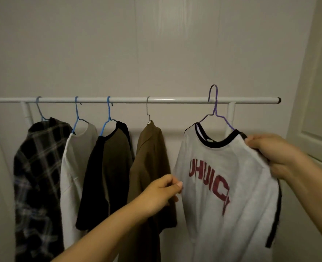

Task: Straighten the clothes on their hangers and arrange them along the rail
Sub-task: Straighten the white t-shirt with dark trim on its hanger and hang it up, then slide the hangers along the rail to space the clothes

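A white rail (171, 100) runs across the view with several garments hanging from it. A white T-shirt with red letters and a black collar (218, 186) hangs on a purple hanger (214, 106), whose hook stands above the rail near its right end. My right hand (269, 154) grips the shirt's right shoulder. My left hand (162, 191) pinches the shirt's left sleeve edge. To the left hang a brown jacket (150, 167) on a grey hanger, a brown and black shirt (107, 173), a white top (75, 176) and a plaid shirt (37, 178) on blue hangers.
A plain wall stands close behind the rail. A white door (315, 91) is at the right. The rail's right upright (231, 114) stands behind the white T-shirt, and its left upright (26, 112) behind the plaid shirt.
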